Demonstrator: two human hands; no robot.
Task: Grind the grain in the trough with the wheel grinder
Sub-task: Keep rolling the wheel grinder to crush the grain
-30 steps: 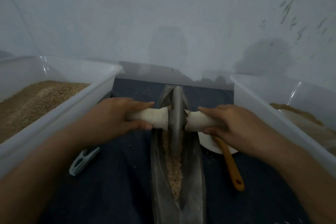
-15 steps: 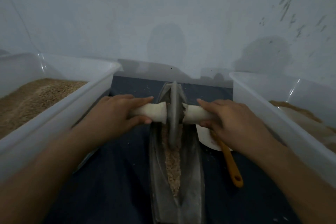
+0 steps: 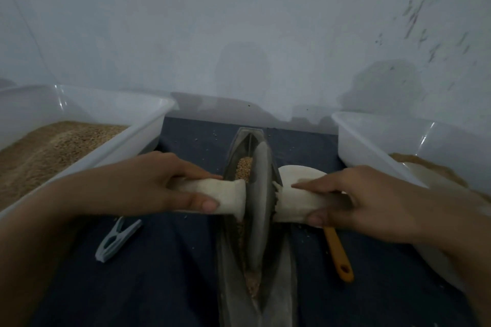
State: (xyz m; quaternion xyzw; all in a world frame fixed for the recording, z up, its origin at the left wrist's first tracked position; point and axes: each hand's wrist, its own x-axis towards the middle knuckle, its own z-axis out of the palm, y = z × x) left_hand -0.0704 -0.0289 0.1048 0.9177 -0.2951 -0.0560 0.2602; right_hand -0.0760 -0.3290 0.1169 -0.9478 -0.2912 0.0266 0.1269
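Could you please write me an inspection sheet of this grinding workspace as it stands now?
Surface: dark blue cloth-covered table, scattered with loose grains.
Job's things: long grey metal trough with tan grain along its groove; grey metal wheel grinder stands upright in it, its handles wrapped in white cloth.
Clutter: pale blue plastic clothes peg left of the trough; orange-handled utensil and white round dish on its right.
Hands: left hand grips the left handle; right hand grips the right handle.
Cables: nothing seen.
Surroundings: left white plastic tub filled with brown grain; right white plastic tub with less in it; stained pale wall behind.
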